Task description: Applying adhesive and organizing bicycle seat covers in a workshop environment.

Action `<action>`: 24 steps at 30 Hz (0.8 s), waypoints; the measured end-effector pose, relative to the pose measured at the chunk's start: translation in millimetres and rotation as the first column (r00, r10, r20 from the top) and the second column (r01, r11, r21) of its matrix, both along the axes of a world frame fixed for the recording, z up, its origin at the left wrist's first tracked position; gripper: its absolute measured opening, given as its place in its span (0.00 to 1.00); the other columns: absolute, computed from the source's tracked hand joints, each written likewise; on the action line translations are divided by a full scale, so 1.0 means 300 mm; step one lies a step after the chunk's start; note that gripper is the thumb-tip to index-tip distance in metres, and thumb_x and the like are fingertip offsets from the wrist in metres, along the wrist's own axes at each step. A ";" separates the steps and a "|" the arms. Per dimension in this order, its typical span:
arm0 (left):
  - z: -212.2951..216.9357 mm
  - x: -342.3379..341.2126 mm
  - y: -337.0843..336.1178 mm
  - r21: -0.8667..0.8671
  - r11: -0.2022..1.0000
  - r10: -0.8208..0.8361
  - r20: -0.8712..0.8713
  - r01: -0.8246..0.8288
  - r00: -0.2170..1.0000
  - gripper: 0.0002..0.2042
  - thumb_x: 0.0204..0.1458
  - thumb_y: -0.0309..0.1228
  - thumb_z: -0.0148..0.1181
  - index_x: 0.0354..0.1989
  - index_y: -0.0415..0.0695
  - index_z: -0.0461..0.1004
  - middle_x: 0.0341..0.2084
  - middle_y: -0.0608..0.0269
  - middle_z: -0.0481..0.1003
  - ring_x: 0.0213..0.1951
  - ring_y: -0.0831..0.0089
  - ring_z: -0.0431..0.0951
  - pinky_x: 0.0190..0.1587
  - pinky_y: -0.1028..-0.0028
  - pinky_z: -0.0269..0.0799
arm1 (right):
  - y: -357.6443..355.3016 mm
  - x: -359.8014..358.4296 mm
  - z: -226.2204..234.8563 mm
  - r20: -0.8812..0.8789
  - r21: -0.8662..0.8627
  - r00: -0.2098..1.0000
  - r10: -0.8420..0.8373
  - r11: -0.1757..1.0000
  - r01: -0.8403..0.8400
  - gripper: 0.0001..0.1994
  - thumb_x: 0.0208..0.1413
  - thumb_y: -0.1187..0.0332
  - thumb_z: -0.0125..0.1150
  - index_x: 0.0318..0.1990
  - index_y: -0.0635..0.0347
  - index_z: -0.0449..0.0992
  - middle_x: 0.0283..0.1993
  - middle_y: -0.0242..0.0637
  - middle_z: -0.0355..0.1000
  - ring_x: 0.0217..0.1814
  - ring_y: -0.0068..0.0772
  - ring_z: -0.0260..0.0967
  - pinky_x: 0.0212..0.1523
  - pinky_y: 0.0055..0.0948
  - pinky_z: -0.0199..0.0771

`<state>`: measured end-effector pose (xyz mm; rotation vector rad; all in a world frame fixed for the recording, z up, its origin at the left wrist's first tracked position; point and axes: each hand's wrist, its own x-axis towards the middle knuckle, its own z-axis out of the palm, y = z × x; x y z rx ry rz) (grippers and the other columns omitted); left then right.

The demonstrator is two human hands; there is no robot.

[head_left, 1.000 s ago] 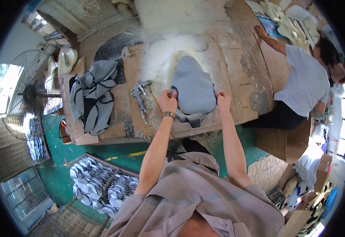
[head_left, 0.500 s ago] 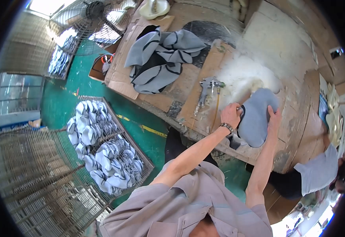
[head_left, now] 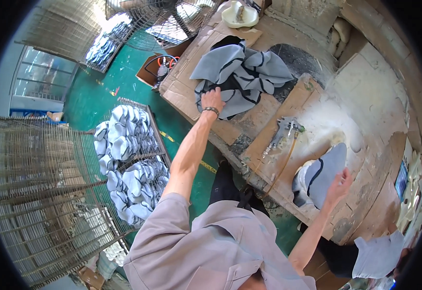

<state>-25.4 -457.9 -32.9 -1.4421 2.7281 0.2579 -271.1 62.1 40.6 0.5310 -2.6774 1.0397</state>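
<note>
My left hand reaches to the near edge of a loose heap of grey fabric pieces with black edging; its fingers are bent onto one piece. My right hand is beside a separate grey fabric piece, fingers loosely apart at its right edge. That piece stands partly folded, with a black strip along its left side and a whitish piece beneath it. To its left a metal spray gun with a yellowish hose rests on a cardboard strip.
White residue coats the cardboard-covered workbench. A cream moulded piece is at the back. On the left are a rack of grey pieces and a wire-guarded fan. A grey cloth hangs at the lower right.
My left hand has left the separate grey piece and moved left to the heap. My right hand has loosened from that piece, which is now more folded. The view has shifted.
</note>
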 end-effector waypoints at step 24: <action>0.507 -0.494 1.096 0.519 0.044 0.852 -0.466 0.854 0.239 0.10 0.62 0.30 0.64 0.50 0.43 0.75 0.46 0.64 0.80 0.49 0.70 0.80 0.55 0.68 0.74 | -0.082 0.098 0.370 0.515 -0.849 0.654 0.554 0.435 0.300 0.13 0.64 0.59 0.66 0.39 0.62 0.82 0.33 0.31 0.80 0.32 0.21 0.75 0.38 0.26 0.78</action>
